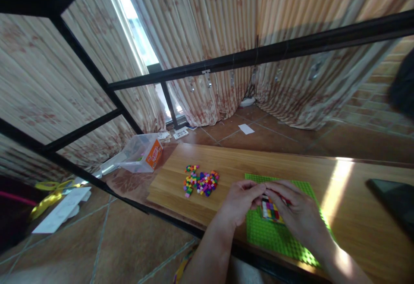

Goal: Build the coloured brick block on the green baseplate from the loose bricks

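Observation:
A small multicoloured toy brick assembly rests on the green studded baseplate, partly hidden by my hands. My left hand is at its upper left corner, with thumb and fingers pinched together; what they hold, if anything, is too small to make out. My right hand covers the right side of the assembly, its fingers curled around that edge and its thumb across the top. Both hands' fingertips meet above the far left edge of the assembly.
A pile of loose coloured bricks lies left on the wooden table. A dark flat device sits at the right. Beyond the table's left end stands a clear plastic box with an orange label. A black metal frame crosses the view.

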The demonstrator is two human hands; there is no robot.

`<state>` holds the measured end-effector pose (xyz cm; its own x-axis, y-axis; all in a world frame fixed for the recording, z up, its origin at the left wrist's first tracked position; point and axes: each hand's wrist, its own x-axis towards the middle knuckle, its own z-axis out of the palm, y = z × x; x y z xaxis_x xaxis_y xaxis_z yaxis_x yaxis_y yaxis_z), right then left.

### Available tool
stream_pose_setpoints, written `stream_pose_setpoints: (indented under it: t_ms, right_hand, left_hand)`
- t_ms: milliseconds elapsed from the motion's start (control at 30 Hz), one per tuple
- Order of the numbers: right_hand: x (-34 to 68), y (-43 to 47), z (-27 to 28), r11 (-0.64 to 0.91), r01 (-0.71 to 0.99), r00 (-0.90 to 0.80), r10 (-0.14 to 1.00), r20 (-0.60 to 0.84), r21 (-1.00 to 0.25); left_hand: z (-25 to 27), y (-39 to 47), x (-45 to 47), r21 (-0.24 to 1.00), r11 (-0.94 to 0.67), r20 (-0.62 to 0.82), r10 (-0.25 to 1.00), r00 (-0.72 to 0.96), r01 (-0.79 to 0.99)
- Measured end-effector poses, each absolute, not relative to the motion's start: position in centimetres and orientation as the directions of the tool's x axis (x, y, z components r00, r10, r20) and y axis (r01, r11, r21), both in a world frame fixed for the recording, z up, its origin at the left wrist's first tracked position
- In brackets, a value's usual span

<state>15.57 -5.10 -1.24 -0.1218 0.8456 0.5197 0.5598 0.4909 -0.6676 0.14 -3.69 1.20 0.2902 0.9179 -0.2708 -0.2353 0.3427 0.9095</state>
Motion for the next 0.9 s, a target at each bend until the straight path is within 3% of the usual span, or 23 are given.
stream_pose_setpoints:
  t_ms: [367,900]
  right_hand:
    - [15.3,-5.3,-1.1,0.488,0.547,-0.102,0.845,0.525,-0.68]
    - [17.5,-4.5,-1.1,0.397,0.619,-0.02,0.871,0.492,-0.678]
  left_hand:
    - [1.0,-3.6,0.1,0.886,0.344,-0.255,0.921,0.293,-0.312]
    - [1.2,-3.2,-0.5,0.94,0.303,-0.275,0.945,0.176,-0.159]
